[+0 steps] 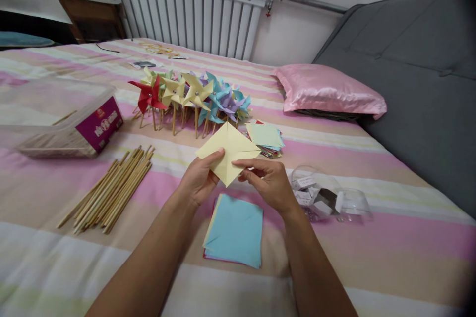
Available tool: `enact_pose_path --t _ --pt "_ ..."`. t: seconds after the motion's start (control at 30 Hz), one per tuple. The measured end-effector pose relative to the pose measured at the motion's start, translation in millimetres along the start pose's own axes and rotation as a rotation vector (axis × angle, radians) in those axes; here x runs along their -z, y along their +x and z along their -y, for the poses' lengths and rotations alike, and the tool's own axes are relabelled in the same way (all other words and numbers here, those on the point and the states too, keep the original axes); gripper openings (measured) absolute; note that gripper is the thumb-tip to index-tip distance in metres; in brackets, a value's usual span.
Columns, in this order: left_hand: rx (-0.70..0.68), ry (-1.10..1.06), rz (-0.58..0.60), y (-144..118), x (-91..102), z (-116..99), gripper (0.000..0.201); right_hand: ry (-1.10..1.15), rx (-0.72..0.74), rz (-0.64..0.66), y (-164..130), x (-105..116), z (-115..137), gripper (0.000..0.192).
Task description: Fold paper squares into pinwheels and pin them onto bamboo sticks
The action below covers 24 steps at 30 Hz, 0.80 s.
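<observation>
Left hand: the left hand [199, 178] is up over the bed, thumb on top and fingers curled under, pinching the near-left edge of the yellow paper sheet [228, 151]
Right hand: the right hand [267, 181] comes in from the right, index finger and thumb closed on the sheet's near-right edge, other fingers loosely curled
Yellow sheet: a pale yellow square held like a diamond between both hands, creases showing across it, lifted clear of the bedspread, just above the paper stack
Paper stack: a pile of coloured squares [234, 230], blue on top, lying flat on the striped bedspread [390, 252] right below the hands
Second pile: more folded sheets [266, 138], green on top, just beyond the hands to the right
Pinwheels: a row of finished pinwheels [189, 96], red, yellow, blue and purple, on wooden sticks, far centre
Sticks: a bundle of wooden sticks [109, 190] lying near left
Box: a clear plastic box [59, 116] with a purple label, far left
Small container: a clear tub [327, 195] with white bits inside, just right of the right hand
Pillow: a pink pillow [327, 89] far right
</observation>
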State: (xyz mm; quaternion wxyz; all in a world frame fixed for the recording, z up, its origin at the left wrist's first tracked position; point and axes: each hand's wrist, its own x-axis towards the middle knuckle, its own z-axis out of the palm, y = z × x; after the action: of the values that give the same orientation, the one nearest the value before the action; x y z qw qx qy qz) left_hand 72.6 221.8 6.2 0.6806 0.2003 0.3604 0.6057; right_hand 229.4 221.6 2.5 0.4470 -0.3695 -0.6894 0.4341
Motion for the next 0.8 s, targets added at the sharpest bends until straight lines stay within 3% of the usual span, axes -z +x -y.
enact_pose_path --t 0.53,0.8 --pt "0.015 0.058 0.079 -3.3 -2.4 1.8 0.034 0.009 0.000 0.021 1.0 7.9 -1.4 0.016" --pt "0.027 0.033 0.068 -2.3 -2.7 0.4 0.017 0.063 -0.071 -0.059 5.6 4.9 0.4 0.022"
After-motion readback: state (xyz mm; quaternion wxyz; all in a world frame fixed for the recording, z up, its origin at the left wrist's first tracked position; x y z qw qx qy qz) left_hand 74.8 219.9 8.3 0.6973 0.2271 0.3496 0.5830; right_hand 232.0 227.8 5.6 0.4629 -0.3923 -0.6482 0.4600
